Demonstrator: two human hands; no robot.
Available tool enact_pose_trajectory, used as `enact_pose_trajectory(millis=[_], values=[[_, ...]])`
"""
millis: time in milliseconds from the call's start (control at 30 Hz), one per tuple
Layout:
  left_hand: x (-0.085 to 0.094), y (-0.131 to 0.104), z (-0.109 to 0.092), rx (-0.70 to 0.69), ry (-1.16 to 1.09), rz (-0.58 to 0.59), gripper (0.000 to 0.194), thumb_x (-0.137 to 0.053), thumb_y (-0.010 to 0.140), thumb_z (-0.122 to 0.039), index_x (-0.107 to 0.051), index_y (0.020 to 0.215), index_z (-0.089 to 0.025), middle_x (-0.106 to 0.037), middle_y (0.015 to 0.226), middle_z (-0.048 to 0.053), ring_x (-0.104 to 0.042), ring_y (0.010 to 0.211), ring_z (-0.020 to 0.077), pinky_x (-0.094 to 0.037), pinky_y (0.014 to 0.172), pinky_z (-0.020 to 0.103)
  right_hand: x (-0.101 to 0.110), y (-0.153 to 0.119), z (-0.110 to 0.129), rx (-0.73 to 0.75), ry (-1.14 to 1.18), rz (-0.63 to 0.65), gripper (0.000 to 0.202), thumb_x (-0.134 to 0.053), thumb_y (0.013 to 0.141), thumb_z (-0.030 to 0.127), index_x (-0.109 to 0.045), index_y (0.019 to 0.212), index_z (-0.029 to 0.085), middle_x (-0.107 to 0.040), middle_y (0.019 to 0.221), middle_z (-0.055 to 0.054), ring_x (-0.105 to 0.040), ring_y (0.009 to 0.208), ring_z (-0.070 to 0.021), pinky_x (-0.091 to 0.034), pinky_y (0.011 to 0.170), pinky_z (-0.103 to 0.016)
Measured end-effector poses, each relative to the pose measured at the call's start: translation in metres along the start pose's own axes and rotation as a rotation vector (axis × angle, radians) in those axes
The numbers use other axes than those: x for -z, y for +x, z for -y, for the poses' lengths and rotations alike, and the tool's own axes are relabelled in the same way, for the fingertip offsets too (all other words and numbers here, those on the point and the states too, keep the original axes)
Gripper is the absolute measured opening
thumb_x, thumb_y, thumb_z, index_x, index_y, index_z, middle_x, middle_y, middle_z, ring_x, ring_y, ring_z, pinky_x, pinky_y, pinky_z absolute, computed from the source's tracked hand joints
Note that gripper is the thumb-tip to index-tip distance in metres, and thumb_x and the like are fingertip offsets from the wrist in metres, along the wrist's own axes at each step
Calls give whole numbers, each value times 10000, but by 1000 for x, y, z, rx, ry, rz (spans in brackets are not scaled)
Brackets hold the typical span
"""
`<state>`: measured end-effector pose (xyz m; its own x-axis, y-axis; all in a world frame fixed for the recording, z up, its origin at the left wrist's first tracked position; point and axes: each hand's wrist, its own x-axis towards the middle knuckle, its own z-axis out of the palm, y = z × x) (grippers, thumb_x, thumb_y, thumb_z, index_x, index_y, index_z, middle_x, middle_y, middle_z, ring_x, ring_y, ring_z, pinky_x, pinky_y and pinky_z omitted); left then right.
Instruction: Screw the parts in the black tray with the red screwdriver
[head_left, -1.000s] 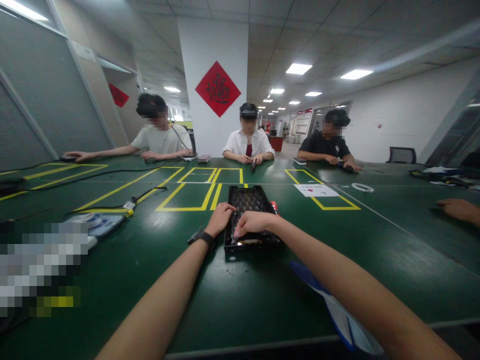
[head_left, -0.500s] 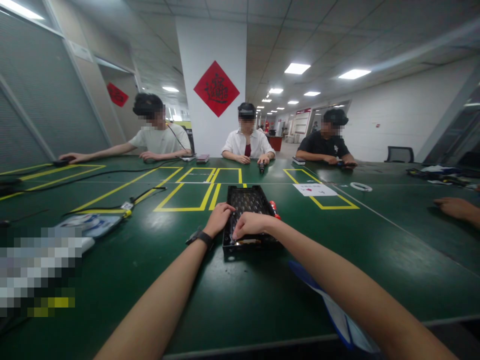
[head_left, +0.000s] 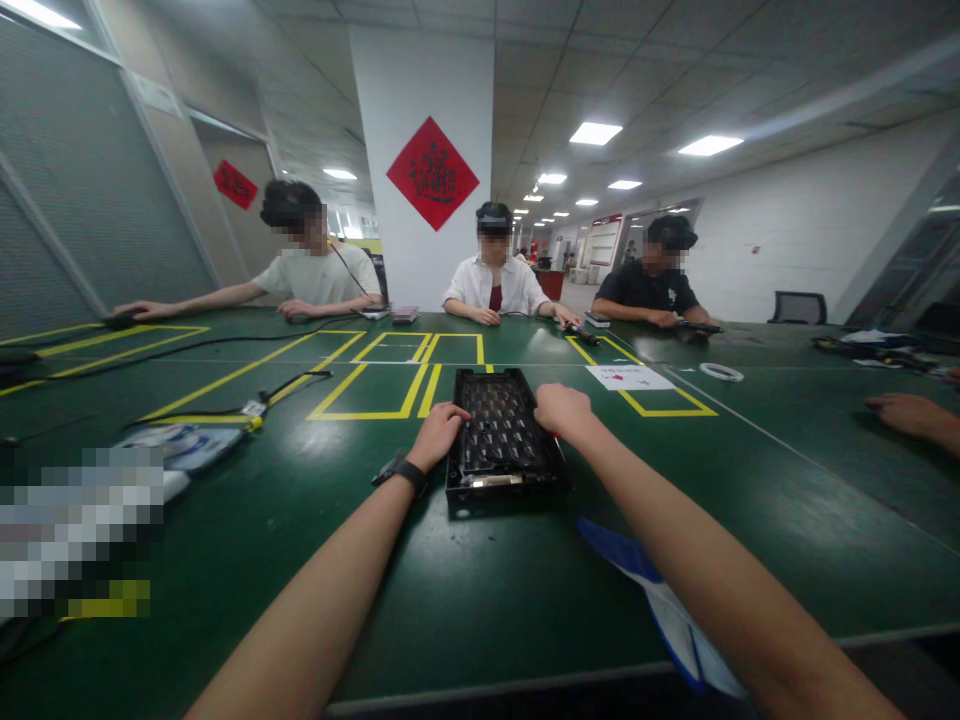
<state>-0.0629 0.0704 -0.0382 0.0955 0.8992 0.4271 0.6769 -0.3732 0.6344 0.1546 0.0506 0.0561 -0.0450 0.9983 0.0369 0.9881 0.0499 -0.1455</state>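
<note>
A black tray-like box (head_left: pixel 491 485) with rows of small shiny parts inside lies on the green table in front of me. At its left wall, my left hand (head_left: pixel 442 435) grips the side, one finger reaching over the rim. Beside the upper right edge, my right hand (head_left: pixel 564 412) is closed with its fingers curled down. A small bit of red shows under that hand, and what it holds is hidden. A pale metallic strip (head_left: pixel 496 481) runs along the box's near end.
A blue and white object (head_left: pixel 675 620) lies under my right forearm. Cables and a clear bag (head_left: pixel 195 445) are on the left. Farther off are a white paper (head_left: pixel 630 378), a white ring (head_left: pixel 721 373) and several seated people. Another person's hand (head_left: pixel 907 412) rests at the far right.
My right hand has moved from the box's near left corner up and right to its right side, now covering the red object. The person opposite has moved a dark tool to the right.
</note>
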Motion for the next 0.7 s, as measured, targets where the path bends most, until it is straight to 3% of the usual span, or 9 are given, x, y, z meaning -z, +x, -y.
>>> enact_pose_trajectory(millis=[100, 167, 233, 367, 533, 700], values=[[2, -1, -2, 0, -4, 5, 324, -361, 697, -142, -656, 827, -163, -613, 971, 55, -473, 1065, 201, -343, 978, 346, -3, 9, -28, -102, -27, 92, 243, -681, 621, 242, -686, 810, 90, -664, 846, -198, -622, 843, -287, -446, 670, -334], [5, -3, -3, -3, -14, 38, 325, -373, 694, -149, -649, 865, -161, -607, 992, 60, -488, 1047, 200, -362, 958, 330, -12, 13, -42, -117, 55, 235, 202, -672, 631, 295, -676, 694, 103, -660, 654, -139, -634, 724, -244, -448, 647, -307], [6, -5, -4, 11, -27, 76, 333, -387, 690, -158, -635, 913, -159, -599, 1017, 63, -499, 1029, 201, -379, 935, 326, -23, 15, -51, -105, 134, 288, 213, -641, 662, 321, -658, 638, 110, -639, 579, -108, -627, 654, -214, -439, 618, -277], [4, -9, -4, 27, -37, 66, 344, -379, 684, -147, -620, 929, -150, -589, 1019, 70, -491, 1029, 205, -378, 932, 334, -37, 19, -59, -88, 276, 235, 166, -611, 698, 253, -630, 638, 99, -636, 618, -115, -601, 613, -185, -404, 567, -251], [1, -11, -2, 28, -52, 34, 351, -364, 680, -135, -619, 920, -153, -590, 1007, 64, -494, 1011, 203, -376, 931, 340, -24, 20, -67, -69, 596, 211, 218, -459, 821, 241, -599, 747, 91, -605, 604, -73, -432, 403, -77, -325, 421, -212], [-4, -6, -4, 38, -77, 21, 336, -361, 687, -123, -620, 898, -161, -596, 995, 55, -500, 991, 198, -376, 920, 345, -8, 10, -39, 69, 976, 102, 310, -299, 904, 311, -541, 997, 140, -619, 777, -54, -412, 431, -31, -306, 393, -152]])
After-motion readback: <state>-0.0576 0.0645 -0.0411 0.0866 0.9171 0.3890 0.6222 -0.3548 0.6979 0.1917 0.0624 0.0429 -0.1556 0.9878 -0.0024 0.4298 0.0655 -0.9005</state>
